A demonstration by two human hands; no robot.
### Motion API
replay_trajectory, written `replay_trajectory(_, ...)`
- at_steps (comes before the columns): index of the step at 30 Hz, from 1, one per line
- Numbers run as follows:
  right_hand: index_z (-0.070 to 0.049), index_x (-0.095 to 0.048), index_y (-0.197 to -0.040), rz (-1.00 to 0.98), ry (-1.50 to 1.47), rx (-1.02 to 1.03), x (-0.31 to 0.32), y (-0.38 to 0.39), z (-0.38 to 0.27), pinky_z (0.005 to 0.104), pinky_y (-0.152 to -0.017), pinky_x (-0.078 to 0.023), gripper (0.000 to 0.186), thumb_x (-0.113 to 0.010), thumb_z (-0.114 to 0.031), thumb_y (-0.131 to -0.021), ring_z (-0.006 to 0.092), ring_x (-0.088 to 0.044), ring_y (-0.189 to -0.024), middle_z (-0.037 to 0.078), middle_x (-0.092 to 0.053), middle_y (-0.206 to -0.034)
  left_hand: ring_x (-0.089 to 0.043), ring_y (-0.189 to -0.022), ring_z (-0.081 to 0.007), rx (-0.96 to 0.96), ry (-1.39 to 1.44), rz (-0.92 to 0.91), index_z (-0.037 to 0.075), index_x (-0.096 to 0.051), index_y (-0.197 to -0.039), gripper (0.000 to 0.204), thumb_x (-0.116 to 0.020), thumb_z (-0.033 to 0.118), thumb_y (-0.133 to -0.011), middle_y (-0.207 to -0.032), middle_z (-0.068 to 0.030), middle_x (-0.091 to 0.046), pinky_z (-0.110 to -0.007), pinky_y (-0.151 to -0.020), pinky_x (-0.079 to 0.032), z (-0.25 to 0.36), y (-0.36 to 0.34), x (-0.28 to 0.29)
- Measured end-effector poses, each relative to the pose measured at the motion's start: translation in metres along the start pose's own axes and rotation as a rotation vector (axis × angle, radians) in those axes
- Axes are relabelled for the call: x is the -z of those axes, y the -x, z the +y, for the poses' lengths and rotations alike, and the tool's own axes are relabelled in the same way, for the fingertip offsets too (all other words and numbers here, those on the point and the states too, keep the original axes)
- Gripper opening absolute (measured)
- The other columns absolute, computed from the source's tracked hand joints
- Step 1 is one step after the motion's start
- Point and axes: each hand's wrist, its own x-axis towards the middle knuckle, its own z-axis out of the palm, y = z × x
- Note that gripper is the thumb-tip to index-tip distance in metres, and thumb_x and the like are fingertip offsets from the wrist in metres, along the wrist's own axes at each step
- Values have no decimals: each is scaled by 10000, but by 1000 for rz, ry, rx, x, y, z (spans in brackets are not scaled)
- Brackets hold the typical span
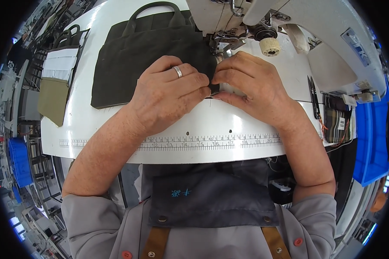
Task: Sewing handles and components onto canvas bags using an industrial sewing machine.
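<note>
Dark fabric bag (129, 64) pinched by both hands' (168, 93) fingertips.

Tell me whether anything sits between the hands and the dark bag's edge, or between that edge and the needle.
Nothing visible does. The left hand and right hand pinch the dark bag at its edge, right below the sewing machine's presser foot.

Dark olive fabric bag (138, 56), handles up, flat on white table; right edge apparently under needle.
</note>
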Motion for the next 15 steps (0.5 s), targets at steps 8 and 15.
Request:
replay_trajectory(8, -114, -686, -917, 70, 125, 111, -4, 2, 2, 361, -659, -568, 193, -744, -126, -734, 211, -686, -848, 6, -680, -929, -677, -830, -153, 179, 180, 4, 144, -757, -858, 142, -820, 104, -737, -930, 49, -698, -330, -821, -492, -2, -1, 3)
replay_trajectory(15, -119, -678, -850, 76, 126, 99, -8, 2, 3, 341, -609, -550, 121, -709, -130, -734, 190, -682, -735, -10, -663, -828, -731, -1013, -218, -43, 27, -37, 61, -747, -1002, 203, -769, 72, -801, -1105, -61, -746, -410, -963, -566, 1, -1, 5)
